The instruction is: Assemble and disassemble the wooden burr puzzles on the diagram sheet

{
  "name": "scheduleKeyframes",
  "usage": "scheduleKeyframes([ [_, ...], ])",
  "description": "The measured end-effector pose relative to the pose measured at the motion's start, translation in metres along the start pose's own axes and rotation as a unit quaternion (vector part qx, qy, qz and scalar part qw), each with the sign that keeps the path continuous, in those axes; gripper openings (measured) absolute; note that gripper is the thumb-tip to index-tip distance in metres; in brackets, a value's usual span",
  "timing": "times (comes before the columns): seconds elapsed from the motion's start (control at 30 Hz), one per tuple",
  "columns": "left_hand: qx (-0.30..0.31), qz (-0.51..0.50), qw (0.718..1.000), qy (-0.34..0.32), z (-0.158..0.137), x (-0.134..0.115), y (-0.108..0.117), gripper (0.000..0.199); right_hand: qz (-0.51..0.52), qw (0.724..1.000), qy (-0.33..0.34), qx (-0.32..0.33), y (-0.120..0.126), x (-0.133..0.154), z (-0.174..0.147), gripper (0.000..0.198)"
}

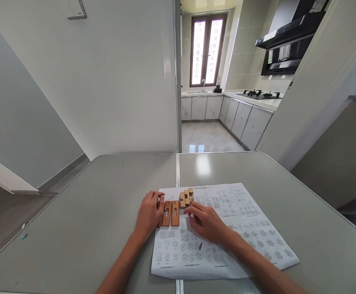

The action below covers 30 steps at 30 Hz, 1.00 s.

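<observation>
My left hand [150, 213] is at the left edge of a printed sheet, its fingers curled round the leftmost reddish-brown wooden puzzle piece, which it mostly hides. Beside it lie a slotted brown piece [166, 213] and another brown piece marked 2 [175, 213], both flat and side by side. Just above and to their right sits a group of lighter notched wooden pieces [186, 197]. My right hand [207, 222] rests over the sheet just below that group, fingers loosely bent and apart, with nothing visible in them. The printed paper sheet [226, 261] shows rows of small puzzle diagrams.
The grey table [74, 228] has a metal seam [178, 171] down its middle. Small greenish bits [23, 236] lie near its left edge. Beyond the table, a doorway opens onto a kitchen with white cabinets [237, 116], a gas hob [259, 94] and a window [207, 51].
</observation>
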<state>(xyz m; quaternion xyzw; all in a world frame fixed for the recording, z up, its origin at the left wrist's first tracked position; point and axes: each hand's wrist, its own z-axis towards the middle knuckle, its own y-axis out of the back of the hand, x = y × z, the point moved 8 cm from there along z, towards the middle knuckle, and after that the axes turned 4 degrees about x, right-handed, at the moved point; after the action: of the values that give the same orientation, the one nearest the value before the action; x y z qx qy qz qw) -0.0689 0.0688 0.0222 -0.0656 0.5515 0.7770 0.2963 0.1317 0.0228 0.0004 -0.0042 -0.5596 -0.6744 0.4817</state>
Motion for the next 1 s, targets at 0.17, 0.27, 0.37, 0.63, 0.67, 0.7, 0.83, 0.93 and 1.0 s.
scheduleKeyframes([
  [0.17,0.025,0.049,0.997,0.052,-0.003,0.013,-0.005,0.032,-0.023,0.998,0.018,0.051,-0.005,0.017,-0.001,0.042],
  [0.27,0.040,0.040,0.997,0.059,-0.004,0.012,-0.007,0.034,-0.037,0.996,0.018,0.078,-0.009,0.019,-0.001,0.046],
  [0.37,0.056,0.026,0.997,0.050,-0.004,0.008,-0.009,0.035,-0.041,0.996,0.017,0.080,-0.012,0.017,-0.001,0.041],
  [0.63,0.103,-0.061,0.993,0.007,-0.003,-0.007,-0.010,0.029,-0.024,0.999,0.025,0.034,-0.008,0.016,0.003,0.008],
  [0.67,0.102,-0.047,0.994,-0.002,-0.003,-0.008,-0.010,0.028,-0.026,0.999,0.026,0.031,-0.008,0.016,0.003,0.011],
  [0.7,0.101,-0.028,0.994,-0.013,-0.003,-0.010,-0.010,0.028,-0.030,0.999,0.026,0.026,-0.007,0.017,0.003,0.013],
  [0.83,0.105,0.043,0.992,-0.054,-0.004,-0.014,-0.011,0.032,-0.044,0.999,0.022,0.007,-0.005,0.016,0.002,0.017],
  [0.93,0.109,0.066,0.990,-0.067,-0.005,-0.016,-0.014,0.036,-0.046,0.999,0.012,0.003,-0.005,0.014,0.002,0.015],
  [1.0,0.107,0.077,0.989,-0.070,-0.005,-0.017,-0.016,0.037,-0.048,0.999,0.002,0.002,-0.004,0.013,0.002,0.015],
])
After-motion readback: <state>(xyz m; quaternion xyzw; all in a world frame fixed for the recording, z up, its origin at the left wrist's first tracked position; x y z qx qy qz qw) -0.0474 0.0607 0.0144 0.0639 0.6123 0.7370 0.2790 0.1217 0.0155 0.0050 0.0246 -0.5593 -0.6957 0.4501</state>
